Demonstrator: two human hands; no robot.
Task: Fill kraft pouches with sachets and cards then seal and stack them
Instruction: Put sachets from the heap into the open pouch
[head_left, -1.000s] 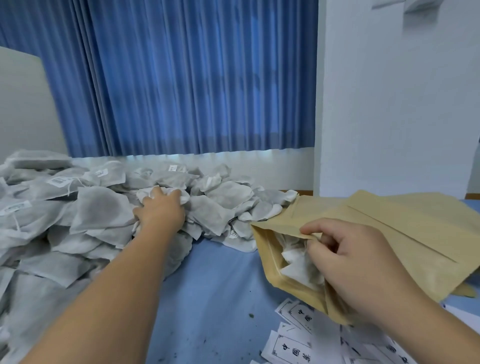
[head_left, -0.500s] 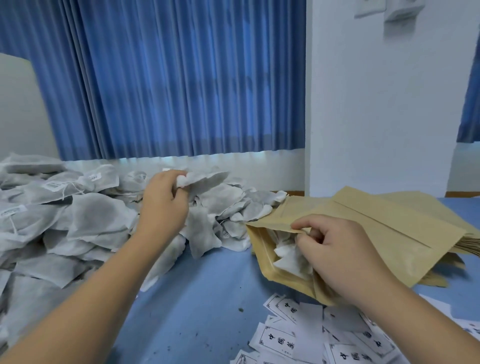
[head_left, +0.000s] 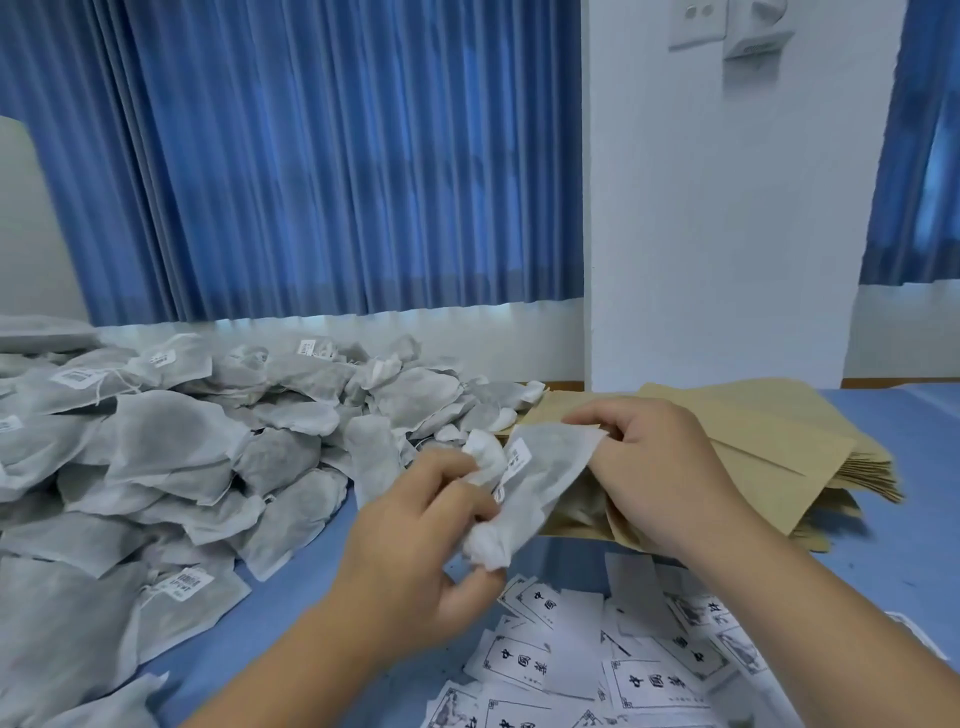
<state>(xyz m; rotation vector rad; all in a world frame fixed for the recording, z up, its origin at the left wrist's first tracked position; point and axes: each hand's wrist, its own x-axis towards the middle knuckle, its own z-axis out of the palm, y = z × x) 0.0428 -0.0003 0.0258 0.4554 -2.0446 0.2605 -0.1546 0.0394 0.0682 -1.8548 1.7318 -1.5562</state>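
Blue curtains (head_left: 311, 156) and a white pillar (head_left: 727, 208) back the blue tabletop (head_left: 301, 597), with a heap of loose sachets (head_left: 197, 447) at left and printed cards (head_left: 524, 670) scattered near. Clamped round a bunched sachet (head_left: 550, 467), the left grip (head_left: 410, 556) sits just left of the kraft pouch (head_left: 769, 441), the sachet's long axis slanting up and right toward its mouth. Right grip (head_left: 665, 467) pinches the mouth's upper lip, so the coming push probably runs rightward
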